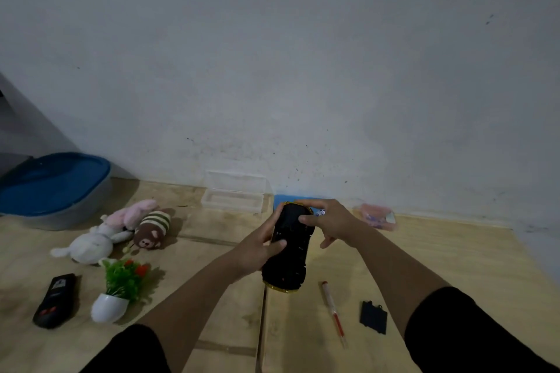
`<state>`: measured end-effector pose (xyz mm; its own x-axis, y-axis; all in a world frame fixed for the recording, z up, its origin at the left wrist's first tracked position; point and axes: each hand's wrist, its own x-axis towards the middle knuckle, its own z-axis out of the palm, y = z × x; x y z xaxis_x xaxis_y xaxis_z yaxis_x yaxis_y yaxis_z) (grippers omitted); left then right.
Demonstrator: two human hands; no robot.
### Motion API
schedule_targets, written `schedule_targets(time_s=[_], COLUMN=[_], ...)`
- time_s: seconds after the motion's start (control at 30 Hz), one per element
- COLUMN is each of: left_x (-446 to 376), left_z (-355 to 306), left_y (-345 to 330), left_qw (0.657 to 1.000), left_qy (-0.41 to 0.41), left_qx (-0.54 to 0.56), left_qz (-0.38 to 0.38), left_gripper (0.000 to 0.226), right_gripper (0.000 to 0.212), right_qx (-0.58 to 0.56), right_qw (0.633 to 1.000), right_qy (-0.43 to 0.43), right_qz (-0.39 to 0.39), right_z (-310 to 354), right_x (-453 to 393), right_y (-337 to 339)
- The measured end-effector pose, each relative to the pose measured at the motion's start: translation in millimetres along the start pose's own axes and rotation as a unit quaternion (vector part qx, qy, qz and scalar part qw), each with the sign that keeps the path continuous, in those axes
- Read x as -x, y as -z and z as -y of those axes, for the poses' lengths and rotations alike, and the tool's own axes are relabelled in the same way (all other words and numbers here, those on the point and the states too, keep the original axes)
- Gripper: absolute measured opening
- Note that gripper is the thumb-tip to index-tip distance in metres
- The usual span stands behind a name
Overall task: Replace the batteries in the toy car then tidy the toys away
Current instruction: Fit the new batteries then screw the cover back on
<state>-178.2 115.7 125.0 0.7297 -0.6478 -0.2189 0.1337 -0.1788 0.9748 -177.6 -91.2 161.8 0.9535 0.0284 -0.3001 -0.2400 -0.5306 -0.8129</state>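
Note:
I hold the toy car (pixel 289 254) upside down above the floor, its black underside facing me and a gold rim showing at both ends. My left hand (pixel 260 247) grips its left side, thumb on the underside. My right hand (pixel 327 221) holds the far end, thumb pressing the underside; a small purple-and-white object (pixel 320 212) sits in its fingers. The black battery cover (pixel 373 316) lies on the floor at the right. A screwdriver (pixel 333 313) with a red-and-clear handle lies beside it.
On the wooden floor at the left lie a white-and-pink plush rabbit (pixel 100 236), a striped brown plush (pixel 153 232), a small fake plant in a white pot (pixel 116 292) and a black remote (pixel 56 300). A blue-lidded bin (pixel 54 185), an open clear box (pixel 233 194) and a pink packet (pixel 377 216) stand by the wall.

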Motion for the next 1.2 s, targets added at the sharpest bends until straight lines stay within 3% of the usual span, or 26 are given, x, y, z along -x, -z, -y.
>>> schedule_targets(time_s=[0.13,0.2,0.37,0.47,0.63,0.8,1.0,1.2], left_x=[2.5,1.5,-12.1,-25.9,-52.6,-78.5,-101.9,-116.1], left_z=[6.6,5.7,-4.7,-9.7,-11.7,-18.5,-24.0,-23.0], left_y=[-6.1,-10.1,-18.4,-23.4,-26.3,-17.1,-12.1,-1.3], left_qw=[0.997,0.995,0.997,0.998,0.990,0.975,0.982,0.990], left_qy=[0.012,0.012,0.015,-0.010,-0.040,-0.061,-0.044,-0.036], left_qx=[-0.053,-0.079,-0.043,-0.048,0.092,0.124,0.080,-0.068], left_qz=[0.047,0.058,0.059,0.042,-0.096,-0.173,-0.164,-0.115], left_gripper=[0.120,0.127,0.100,0.095,0.099,0.103,0.109,0.122], right_gripper=[0.041,0.041,0.048,0.059,0.068,0.070,0.068,0.065], right_qx=[0.031,0.043,0.087,0.082,0.023,0.066,0.047,0.153], right_qw=[0.999,0.998,0.996,0.996,0.998,0.989,0.980,0.949], right_qy=[-0.028,-0.035,-0.002,0.019,0.030,0.013,0.016,-0.008], right_qz=[-0.003,0.000,0.023,0.013,0.053,0.133,0.192,0.277], right_z=[-0.4,-2.4,-5.2,-8.8,-8.0,-9.8,-21.5,-18.4], right_x=[6.2,9.0,7.4,-2.3,-19.6,-38.1,-70.0,-94.6], right_y=[3.4,6.8,23.3,35.5,53.8,81.0,111.4,134.0])
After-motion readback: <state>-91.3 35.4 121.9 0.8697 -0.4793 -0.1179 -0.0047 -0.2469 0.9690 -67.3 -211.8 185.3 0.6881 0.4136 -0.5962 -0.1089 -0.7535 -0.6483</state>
